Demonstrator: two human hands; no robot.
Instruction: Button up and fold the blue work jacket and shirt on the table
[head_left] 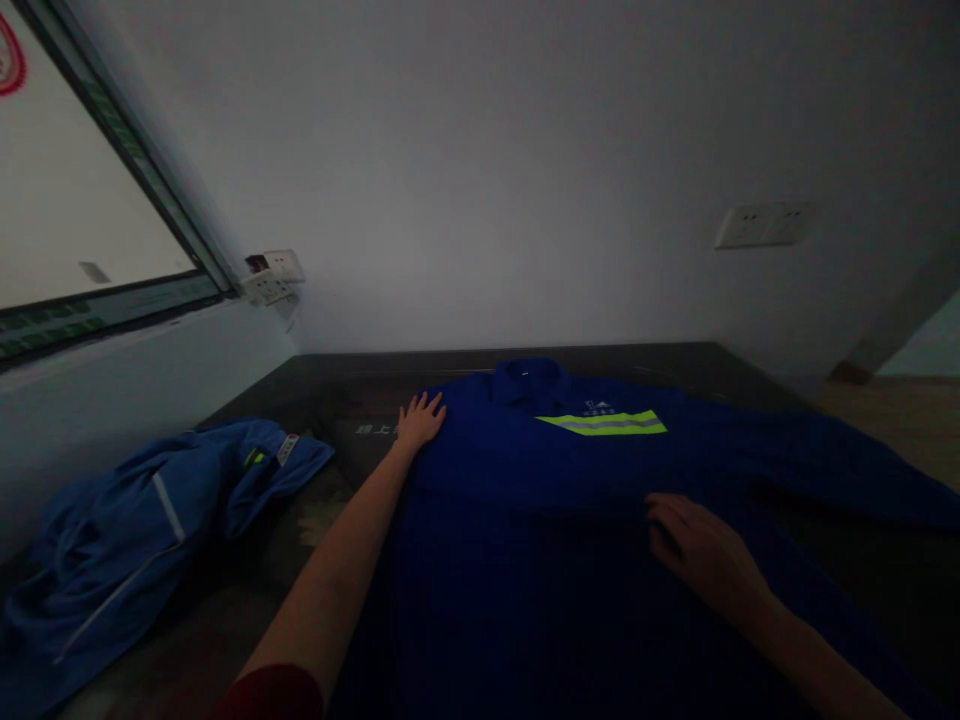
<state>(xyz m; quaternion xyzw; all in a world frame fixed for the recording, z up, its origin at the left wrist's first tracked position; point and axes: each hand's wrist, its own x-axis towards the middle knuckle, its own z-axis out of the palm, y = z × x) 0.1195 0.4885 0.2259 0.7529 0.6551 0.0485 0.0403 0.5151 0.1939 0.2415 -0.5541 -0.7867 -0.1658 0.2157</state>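
Observation:
A dark blue work jacket (480,470) lies spread on a dark table, its collar toward the wall. A yellow-green reflective strip (622,424) crosses its chest and is partly covered by blue cloth on the left. My left hand (421,418) rests flat with fingers spread on the jacket's left shoulder edge. Lower on the right front, my right hand (694,545) has its fingers bent toward the thumb, seemingly pinching the cloth; dimness hides the exact contact. One sleeve (840,460) stretches out to the right.
A crumpled lighter blue garment (172,500) lies at the table's left. The dark tabletop (360,385) meets a grey wall behind. Wall sockets (761,225) are at the right, more sockets (274,275) at the left beside a window frame (150,190).

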